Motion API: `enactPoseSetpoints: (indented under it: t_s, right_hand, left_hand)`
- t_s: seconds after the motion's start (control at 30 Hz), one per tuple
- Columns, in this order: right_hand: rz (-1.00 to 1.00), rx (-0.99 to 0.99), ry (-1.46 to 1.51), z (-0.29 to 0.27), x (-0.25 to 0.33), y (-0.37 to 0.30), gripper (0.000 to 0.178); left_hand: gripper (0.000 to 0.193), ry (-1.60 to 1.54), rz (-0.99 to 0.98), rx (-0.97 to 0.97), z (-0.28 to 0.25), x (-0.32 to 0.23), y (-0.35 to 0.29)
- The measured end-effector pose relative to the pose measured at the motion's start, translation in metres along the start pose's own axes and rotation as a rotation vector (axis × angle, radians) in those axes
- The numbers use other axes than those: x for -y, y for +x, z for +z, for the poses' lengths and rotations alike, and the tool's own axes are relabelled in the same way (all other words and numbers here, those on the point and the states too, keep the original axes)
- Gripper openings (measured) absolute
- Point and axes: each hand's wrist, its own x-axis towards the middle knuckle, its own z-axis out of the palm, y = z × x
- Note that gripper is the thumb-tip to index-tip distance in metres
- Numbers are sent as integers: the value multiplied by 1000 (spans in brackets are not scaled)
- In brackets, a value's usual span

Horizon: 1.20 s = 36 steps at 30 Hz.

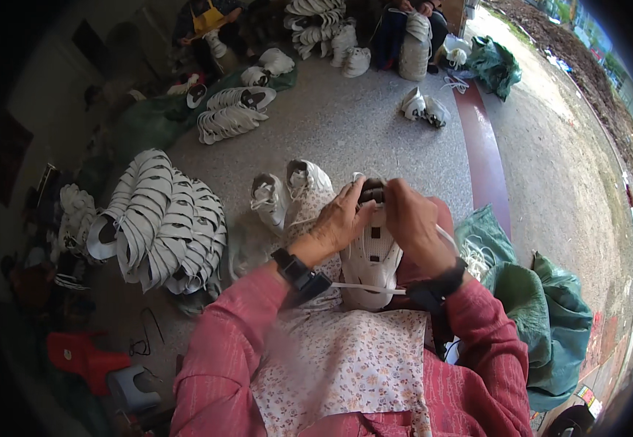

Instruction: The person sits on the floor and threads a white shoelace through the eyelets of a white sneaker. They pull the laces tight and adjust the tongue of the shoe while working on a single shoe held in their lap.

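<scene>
A white shoe upper [369, 269] lies on my lap, its toe toward me and its dark collar opening away from me. My left hand [340, 222] grips its left side, with the thumb across the tongue. Beside the opening on the right, my right hand [415, 218] is closed in a pinch on a shoelace; its fingertips are partly hidden. A loose strand of white shoelace [444, 237] curves out next to this hand. Another length of lace [360, 287] crosses over the toe between my wrists. Two white shoe uppers [270, 197] [309, 179] rest just beyond my left hand.
Stacked white uppers [163, 226] stand at the left, with another pile [232, 115] farther off. A red plastic object [87, 359] is at lower left. Green sacks [542, 313] and white laces [474, 258] lie at right. A pair [424, 108] sits ahead; other people work at the back.
</scene>
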Motion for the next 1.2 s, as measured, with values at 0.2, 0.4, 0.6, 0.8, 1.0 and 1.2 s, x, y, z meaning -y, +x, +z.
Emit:
enactPoseSetpoints:
  t_s: [0.2,0.4,0.6,0.8,1.0,1.2]
  right_hand:
    - [-171,33,-39,22,-14,9,19]
    - [-221,30,95,27,-37,14,19]
    - [-154,20,91,23,-30,5,21]
    - [-61,-76,146,27,-35,-4,19]
    - [-16,-217,408,31,-43,-10,16]
    - [-68,-239,409,30,-49,-4,15]
  left_hand:
    - [65,-130,-48,37,-10,20,16]
    - [70,-107,-103,11,-5,1,17]
    - [75,-164,-153,16,-1,6,15]
    - [75,-73,-97,-42,7,13,22]
    - [73,-306,-59,-26,5,12,17]
    - [56,-775,8,125,-8,-8,16]
